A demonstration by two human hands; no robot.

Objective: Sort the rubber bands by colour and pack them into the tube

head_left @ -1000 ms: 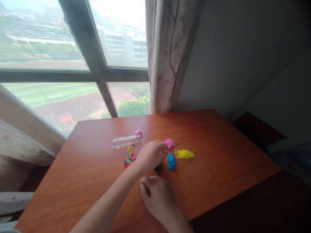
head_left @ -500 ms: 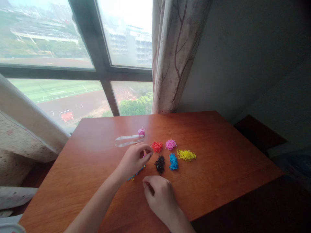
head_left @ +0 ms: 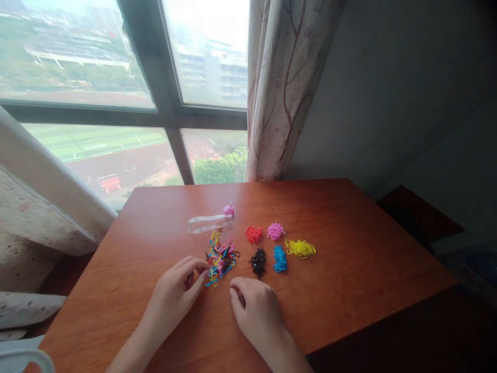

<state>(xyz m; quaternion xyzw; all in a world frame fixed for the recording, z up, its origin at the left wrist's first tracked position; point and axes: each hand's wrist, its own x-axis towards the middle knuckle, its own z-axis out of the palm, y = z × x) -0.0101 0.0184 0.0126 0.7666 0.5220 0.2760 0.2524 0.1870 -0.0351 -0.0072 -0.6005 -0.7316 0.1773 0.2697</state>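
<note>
Wooden table (head_left: 349,269); left fingers (head_left: 195,263) at mixed band pile (head_left: 222,259).

A wide window with a grey metal frame (head_left: 167,116) fills the upper left, its panes giving onto hazy pale buildings (head_left: 209,67), leafy green trees (head_left: 219,169) and a green sports field with white lines (head_left: 97,141). Cream patterned fabric curtains (head_left: 293,88) hang on both sides. Daylight leaves a pale sheen on the far edge of the reddish-brown wooden table (head_left: 349,248), while the plain grey wall (head_left: 392,98) at right sinks into shadow.
</note>
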